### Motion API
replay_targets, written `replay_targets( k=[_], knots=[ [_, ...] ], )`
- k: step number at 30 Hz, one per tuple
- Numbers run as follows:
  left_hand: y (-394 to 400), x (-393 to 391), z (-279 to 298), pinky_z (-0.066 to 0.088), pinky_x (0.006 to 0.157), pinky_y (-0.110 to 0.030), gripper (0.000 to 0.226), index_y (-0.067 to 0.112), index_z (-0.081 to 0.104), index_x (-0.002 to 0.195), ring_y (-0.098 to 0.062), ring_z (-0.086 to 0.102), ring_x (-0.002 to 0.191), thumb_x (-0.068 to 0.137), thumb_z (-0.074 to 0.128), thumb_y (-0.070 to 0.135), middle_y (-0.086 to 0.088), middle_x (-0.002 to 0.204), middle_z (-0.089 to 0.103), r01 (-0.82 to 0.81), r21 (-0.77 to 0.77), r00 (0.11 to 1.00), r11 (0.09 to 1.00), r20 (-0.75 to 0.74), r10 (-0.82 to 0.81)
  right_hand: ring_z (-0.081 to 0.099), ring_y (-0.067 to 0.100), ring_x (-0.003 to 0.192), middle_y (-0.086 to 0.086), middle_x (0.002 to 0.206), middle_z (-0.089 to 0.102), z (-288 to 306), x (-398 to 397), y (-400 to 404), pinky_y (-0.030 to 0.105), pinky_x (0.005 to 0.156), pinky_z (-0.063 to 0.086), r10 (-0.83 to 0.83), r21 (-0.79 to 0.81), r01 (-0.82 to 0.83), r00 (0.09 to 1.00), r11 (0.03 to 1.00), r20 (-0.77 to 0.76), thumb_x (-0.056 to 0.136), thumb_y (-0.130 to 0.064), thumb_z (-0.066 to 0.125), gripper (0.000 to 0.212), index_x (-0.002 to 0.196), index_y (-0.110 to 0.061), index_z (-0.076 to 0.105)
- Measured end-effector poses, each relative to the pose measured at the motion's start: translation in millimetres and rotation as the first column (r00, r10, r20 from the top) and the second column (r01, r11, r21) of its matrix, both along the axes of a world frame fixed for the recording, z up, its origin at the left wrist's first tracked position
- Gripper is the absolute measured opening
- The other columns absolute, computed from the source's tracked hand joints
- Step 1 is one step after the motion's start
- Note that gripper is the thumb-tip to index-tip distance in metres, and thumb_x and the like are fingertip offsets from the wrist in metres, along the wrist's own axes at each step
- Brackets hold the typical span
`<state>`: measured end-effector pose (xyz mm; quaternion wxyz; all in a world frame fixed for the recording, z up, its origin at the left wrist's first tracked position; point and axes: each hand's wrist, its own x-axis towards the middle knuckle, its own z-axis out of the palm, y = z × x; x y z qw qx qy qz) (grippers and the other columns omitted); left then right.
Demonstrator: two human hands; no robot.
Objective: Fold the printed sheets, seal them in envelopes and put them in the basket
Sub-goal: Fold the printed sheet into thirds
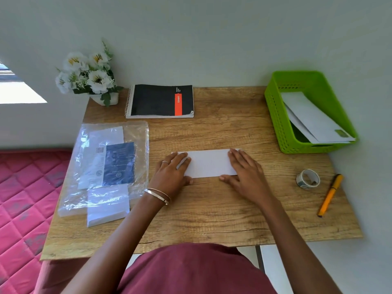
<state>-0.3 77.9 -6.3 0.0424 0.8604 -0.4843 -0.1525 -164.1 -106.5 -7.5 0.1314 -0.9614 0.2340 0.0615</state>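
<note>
**Two envelopes in the basket, one folded sheet under both hands**

Head view, with the folded sheet (209, 162) at mid-table as my landmark. I see the left hand (172, 169) flat on its left end and the right hand (244, 171) flat on its right end, fingers straight and spread, pressing it onto the wooden table (212, 219); neither hand grips anything.

Up and to the right of the sheet stands the green basket (273, 107) with what look like two white envelopes (316, 119) already lying in it, so I judge part of the job done. Left of the sheet lies a clear plastic pack (106, 166) of white envelopes or paper; I cannot tell which. Right of the sheet sit a tape roll (307, 178) and, beyond it, an orange pen (329, 195).

I judge this sheet folded and being creased; slipping it into an envelope, sealing and dropping it in the basket remain.
</note>
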Motion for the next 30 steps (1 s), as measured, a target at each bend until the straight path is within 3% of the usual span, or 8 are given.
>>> replay_targets(
  k=[5, 8, 11, 15, 18, 22, 25, 30],
  knots=[
    [-3.7, 3.7, 1.9, 0.049, 0.076, -0.059, 0.057, 0.01, 0.063, 0.115, -0.045, 0.057, 0.108, 0.071, 0.072, 0.044, -0.018, 0.122, 0.06, 0.165, -0.026, 0.965, 0.986, 0.211, -0.156, 0.03, 0.022, 0.138, 0.002, 0.153, 0.032, 3.4, -1.1, -13.9, 0.041, 0.106, 0.031, 0.082, -0.078, -0.079, 0.996, 0.994, 0.034, 0.081, -0.076, 0.01, 0.092, 0.145, -0.014, 0.035],
    [-0.5, 2.3, 4.1, 0.053, 0.064, -0.052, 0.051, 0.012, 0.067, 0.107, -0.04, 0.064, 0.096, 0.082, 0.042, 0.048, -0.017, 0.111, 0.066, 0.226, -0.047, 0.917, 0.973, 0.348, -0.196, 0.045, 0.027, 0.126, 0.007, 0.142, 0.048, 5.7, -0.3, -14.8, 0.045, 0.094, 0.042, 0.155, -0.151, -0.143, 0.985, 0.978, 0.071, 0.089, -0.069, 0.007, 0.084, 0.132, -0.011, 0.052],
    [-0.7, 3.9, 8.7, 0.055, 0.06, -0.047, 0.049, 0.013, 0.069, 0.098, -0.036, 0.068, 0.088, 0.087, 0.033, 0.044, -0.013, 0.1, 0.07, 0.243, -0.128, 0.929, 0.962, 0.315, -0.193, 0.044, 0.024, 0.128, 0.003, 0.14, 0.05, 2.6, -6.1, -20.7, 0.045, 0.097, 0.039, 0.164, -0.063, -0.156, 0.972, 0.986, 0.168, 0.09, -0.067, 0.022, 0.073, 0.129, -0.016, 0.055],
    [0.2, 11.7, 16.0, 0.055, 0.058, -0.039, 0.06, 0.012, 0.067, 0.094, -0.029, 0.067, 0.073, 0.097, 0.02, 0.05, -0.007, 0.092, 0.07, 0.197, -0.293, 0.973, 0.935, 0.173, -0.151, 0.052, 0.022, 0.118, 0.0, 0.124, 0.062, -0.8, -15.5, -29.2, 0.046, 0.097, 0.043, 0.001, 0.189, -0.088, 0.909, 0.978, 0.417, 0.083, -0.034, 0.06, 0.036, 0.114, -0.016, 0.066],
    [6.3, 11.8, 13.5, 0.053, 0.072, -0.042, 0.059, 0.018, 0.063, 0.108, -0.028, 0.063, 0.091, 0.085, 0.033, 0.063, -0.005, 0.103, 0.068, 0.122, -0.343, 0.992, 0.931, 0.079, -0.101, 0.061, 0.016, 0.101, -0.002, 0.103, 0.069, 5.0, -19.7, -23.5, 0.037, 0.088, 0.051, -0.272, 0.364, 0.053, 0.765, 0.93, 0.583, 0.081, 0.0, 0.064, 0.024, 0.098, -0.016, 0.072],
    [13.9, -0.3, 12.3, 0.052, 0.078, -0.038, 0.039, 0.019, 0.065, 0.108, -0.018, 0.061, 0.091, 0.079, 0.062, 0.045, 0.002, 0.101, 0.068, -0.166, -0.558, 0.981, 0.813, -0.178, 0.078, 0.062, 0.011, 0.081, 0.002, 0.087, 0.068, 18.2, -20.1, -10.5, 0.027, 0.072, 0.049, -0.587, 0.689, 0.111, 0.629, 0.716, 0.509, 0.083, -0.014, 0.07, 0.012, 0.091, -0.023, 0.07],
    [9.6, -15.5, 20.6, 0.055, 0.066, -0.034, 0.023, 0.02, 0.066, 0.1, -0.016, 0.062, 0.072, 0.078, 0.071, 0.017, 0.003, 0.084, 0.068, -0.55, -0.586, 0.831, 0.595, -0.456, 0.319, 0.062, 0.014, 0.076, 0.007, 0.082, 0.068, 19.1, -21.3, -6.9, 0.03, 0.068, 0.051, -0.712, 0.792, 0.116, 0.53, 0.599, 0.46, 0.082, -0.018, 0.071, 0.016, 0.098, -0.015, 0.069],
    [-1.9, -20.3, 23.8, 0.052, 0.064, -0.024, 0.049, 0.027, 0.05, 0.12, -0.011, 0.063, 0.074, 0.078, 0.071, 0.014, 0.003, 0.088, 0.065, -0.733, -0.489, 0.666, 0.474, -0.656, 0.354, 0.064, 0.019, 0.08, 0.003, 0.085, 0.067, 10.9, -13.8, -5.9, 0.027, 0.07, 0.053, -0.739, 0.747, 0.27, 0.536, 0.608, 0.407, 0.08, -0.018, 0.074, 0.035, 0.113, -0.016, 0.063]
  ],
)
